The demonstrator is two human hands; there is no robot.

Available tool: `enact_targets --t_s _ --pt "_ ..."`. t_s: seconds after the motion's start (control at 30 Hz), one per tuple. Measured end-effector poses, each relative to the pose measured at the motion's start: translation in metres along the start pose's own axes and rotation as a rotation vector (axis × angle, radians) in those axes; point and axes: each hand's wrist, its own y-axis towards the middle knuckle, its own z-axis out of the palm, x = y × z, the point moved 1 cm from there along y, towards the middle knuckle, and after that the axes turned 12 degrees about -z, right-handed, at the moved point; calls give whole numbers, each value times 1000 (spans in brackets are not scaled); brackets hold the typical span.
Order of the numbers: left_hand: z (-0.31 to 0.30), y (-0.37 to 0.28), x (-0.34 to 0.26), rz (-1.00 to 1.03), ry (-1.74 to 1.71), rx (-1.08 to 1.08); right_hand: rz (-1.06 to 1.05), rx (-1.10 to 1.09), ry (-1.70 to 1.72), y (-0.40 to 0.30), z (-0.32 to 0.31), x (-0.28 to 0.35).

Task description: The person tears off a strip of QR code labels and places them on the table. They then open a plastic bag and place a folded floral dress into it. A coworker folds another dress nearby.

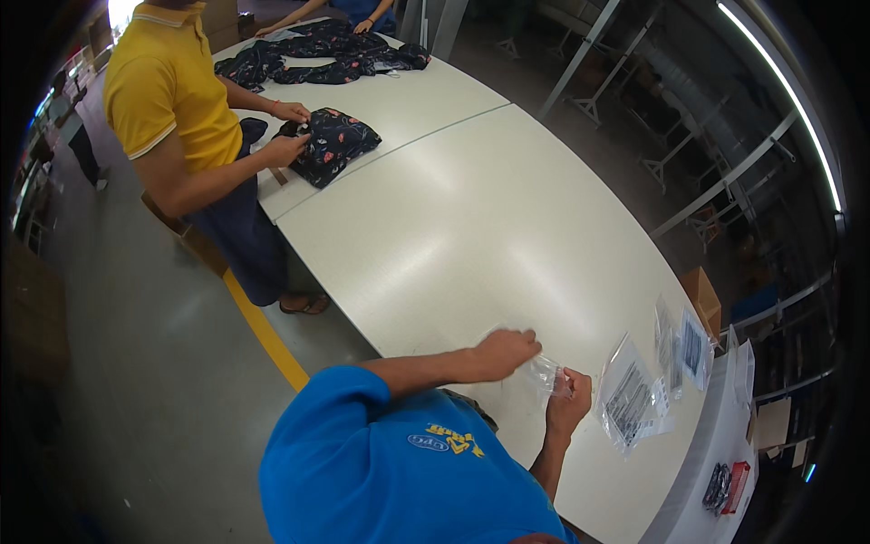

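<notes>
A small clear plastic bag (546, 372) is stretched between my two hands above the white tabletop (442, 224). My left hand (506, 355) has its fingers curled at the bag's upper left end, slightly blurred. At the bag's lower right end, my right hand (569, 400) pinches it between thumb and fingers. Just right of that hand lies a larger clear bag with printed paper (629, 401) inside. A small white label (659, 396) rests against it. Something dark and partly hidden (476, 410) shows between my blue shirt and the table.
More clear bags with printed sheets (694, 349) lie near an open cardboard box (701, 299) at the right. A co-worker in yellow handles a folded dark floral garment (334, 146) at the far left. Beyond, another person touches spread floral garments (326, 54). A red basket (736, 486) is lower right.
</notes>
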Motion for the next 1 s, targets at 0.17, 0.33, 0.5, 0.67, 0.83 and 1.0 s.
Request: enact_targets --t_s 0.17,0.33,0.5,0.67,0.83,1.0 --pt "-52 21 7 -64 142 -455 -25 -29 -5 0 -9 8" --pt "-44 13 -12 15 -232 -560 129 47 196 -10 6 2" --pt "-15 -14 -12 65 -138 -298 137 19 252 -15 11 -8" --pt "-25 -1 30 -75 172 -299 54 -27 113 1 -7 -15" --pt "-80 22 20 -63 144 -655 37 -2 137 6 -9 -11" --pt "-69 19 25 -163 -41 -644 126 1 149 5 -3 -7"
